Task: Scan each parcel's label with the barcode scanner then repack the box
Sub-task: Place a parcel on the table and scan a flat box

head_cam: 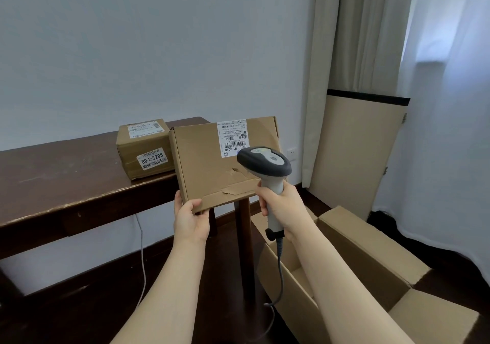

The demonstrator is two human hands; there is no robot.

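My left hand (190, 219) grips the lower left corner of a flat cardboard parcel (209, 168), held upright and tilted, its white shipping label (232, 138) at the top facing me. My right hand (281, 205) is closed around the handle of a grey and white barcode scanner (265, 162), whose head sits just in front of the parcel, below the label. A second, smaller parcel (144, 150) with two labels rests on the dark wooden table (66, 182). The large open cardboard box (371, 258) stands on the floor at lower right, under my right arm.
The scanner's coiled cable (279, 269) hangs down beside the open box. A table leg (246, 251) stands between my arms. A white cord (141, 251) hangs below the table. Curtains (366, 38) and a leaning beige panel (355, 152) fill the right side.
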